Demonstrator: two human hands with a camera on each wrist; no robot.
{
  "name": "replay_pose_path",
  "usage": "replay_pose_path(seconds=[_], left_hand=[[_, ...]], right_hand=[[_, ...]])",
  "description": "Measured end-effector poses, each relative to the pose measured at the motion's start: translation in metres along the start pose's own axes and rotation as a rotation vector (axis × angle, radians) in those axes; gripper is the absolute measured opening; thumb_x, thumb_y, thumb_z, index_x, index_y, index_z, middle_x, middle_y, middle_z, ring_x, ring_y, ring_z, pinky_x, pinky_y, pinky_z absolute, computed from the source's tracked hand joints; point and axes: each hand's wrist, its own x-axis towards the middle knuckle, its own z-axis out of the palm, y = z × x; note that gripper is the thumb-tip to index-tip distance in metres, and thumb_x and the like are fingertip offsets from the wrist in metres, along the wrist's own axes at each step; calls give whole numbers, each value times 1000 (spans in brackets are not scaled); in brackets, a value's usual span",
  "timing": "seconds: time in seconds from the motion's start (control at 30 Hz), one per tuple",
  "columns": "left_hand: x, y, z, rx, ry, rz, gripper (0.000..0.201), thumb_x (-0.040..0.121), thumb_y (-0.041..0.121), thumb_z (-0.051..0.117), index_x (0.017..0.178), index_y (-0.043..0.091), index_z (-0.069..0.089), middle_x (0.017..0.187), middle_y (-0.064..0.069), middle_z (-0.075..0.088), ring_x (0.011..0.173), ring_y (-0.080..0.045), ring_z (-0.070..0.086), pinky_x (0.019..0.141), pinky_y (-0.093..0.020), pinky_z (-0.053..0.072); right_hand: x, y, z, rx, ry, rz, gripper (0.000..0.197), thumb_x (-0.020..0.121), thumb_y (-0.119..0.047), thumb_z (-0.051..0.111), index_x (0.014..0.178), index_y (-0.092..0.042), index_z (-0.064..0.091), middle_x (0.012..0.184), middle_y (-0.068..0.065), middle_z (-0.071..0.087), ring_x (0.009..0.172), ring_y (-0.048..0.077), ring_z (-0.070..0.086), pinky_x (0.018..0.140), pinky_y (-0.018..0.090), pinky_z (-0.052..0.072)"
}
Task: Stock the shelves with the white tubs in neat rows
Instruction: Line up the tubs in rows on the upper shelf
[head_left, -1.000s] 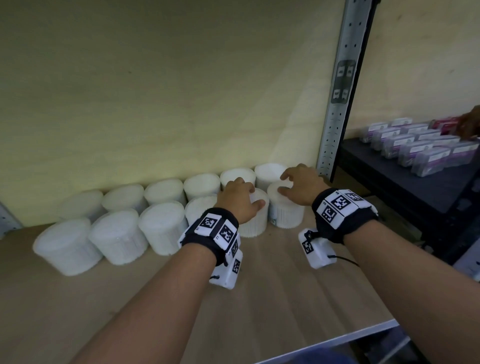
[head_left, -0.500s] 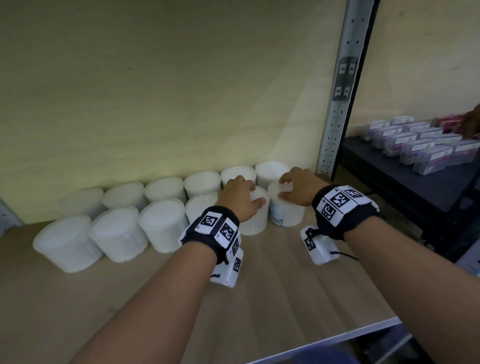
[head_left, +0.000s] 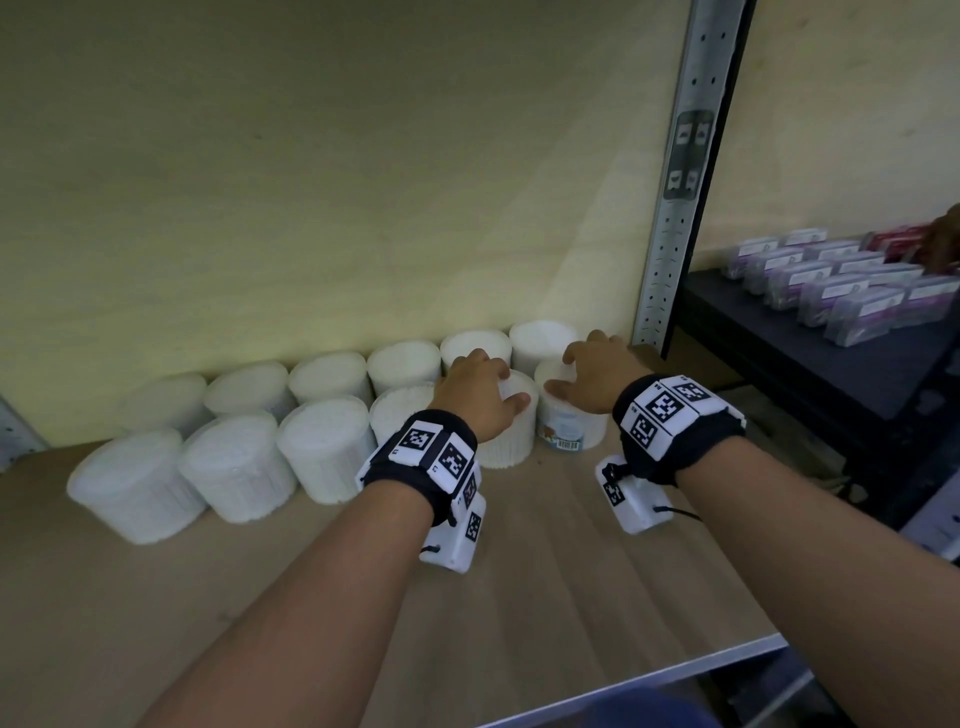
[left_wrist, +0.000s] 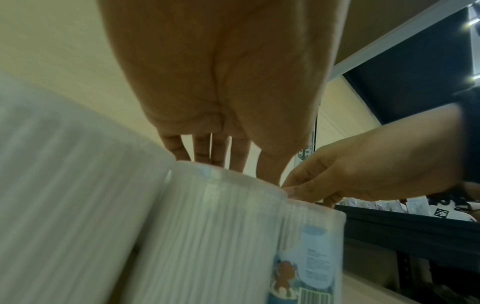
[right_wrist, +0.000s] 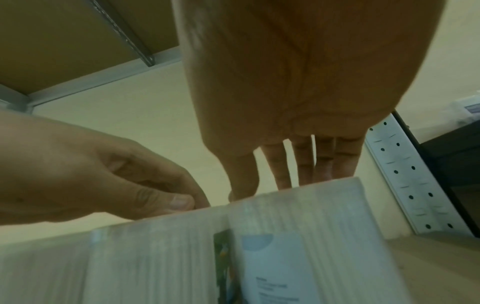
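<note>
White tubs stand in two rows along the back of the wooden shelf (head_left: 524, 597); the back row (head_left: 332, 376) lies against the wall, the front row (head_left: 234, 467) before it. My left hand (head_left: 483, 384) is cupped over the top of a front-row tub (head_left: 511, 441), thumb on its right side; from the wrist, that hand (left_wrist: 226, 162) reaches down over the tub (left_wrist: 207, 226). My right hand (head_left: 592, 364) grips the top of the labelled tub (head_left: 569, 434) at the row's right end, its fingers (right_wrist: 303, 170) draped over the lid of this tub (right_wrist: 298, 236).
A perforated metal upright (head_left: 670, 234) bounds the shelf on the right. Beyond it a dark shelf (head_left: 779, 353) carries rows of purple boxes (head_left: 841, 291), with another person's hand (head_left: 945, 244) at its far end. Bare wood lies in front of the tubs, down to the shelf's pale front edge (head_left: 675, 670).
Both hands stay on the same two front-row tubs; only small shifts of the hands and the view.
</note>
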Motion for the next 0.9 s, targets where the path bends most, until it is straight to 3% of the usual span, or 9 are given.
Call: replay_pose_path(seconds=[0.23, 0.57, 0.73, 0.83, 0.9], left_hand=[[0, -1, 1, -12, 7, 0, 48, 89, 43, 58, 128, 14, 54, 130, -7, 47, 125, -26, 43, 103, -40, 40], [-1, 0, 1, -17, 10, -7, 48, 89, 43, 58, 128, 15, 53, 131, -6, 47, 125, -25, 43, 103, -39, 40], [-2, 0, 1, -14, 14, -8, 48, 90, 42, 57, 129, 14, 53, 132, -7, 47, 125, -25, 43, 103, -38, 39], [-2, 0, 1, -16, 15, -9, 48, 90, 42, 57, 129, 15, 53, 133, -6, 47, 126, -25, 42, 104, -39, 39], [-2, 0, 1, -18, 17, -8, 48, 90, 42, 57, 129, 15, 53, 133, -6, 47, 125, -25, 42, 104, -39, 38]], right_hand=[[2, -2, -1, -15, -10, -15, 56, 92, -46, 53, 134, -9, 49, 136, 14, 43, 129, 33, 38, 105, 41, 38], [0, 5, -8, 36, -103, -85, 51, 94, -33, 54, 142, -20, 42, 150, 4, 33, 139, 27, 29, 112, 37, 29], [-2, 8, -13, 136, -86, -156, 48, 90, -18, 59, 136, -22, 50, 145, 1, 45, 134, 21, 42, 107, 29, 35], [-3, 9, -15, 233, 45, -123, 45, 87, -28, 64, 131, -18, 54, 133, 4, 54, 125, 22, 49, 101, 27, 39], [-2, 9, -14, 178, 77, -74, 46, 89, -38, 60, 129, -15, 55, 133, 8, 52, 126, 26, 48, 105, 33, 39]])
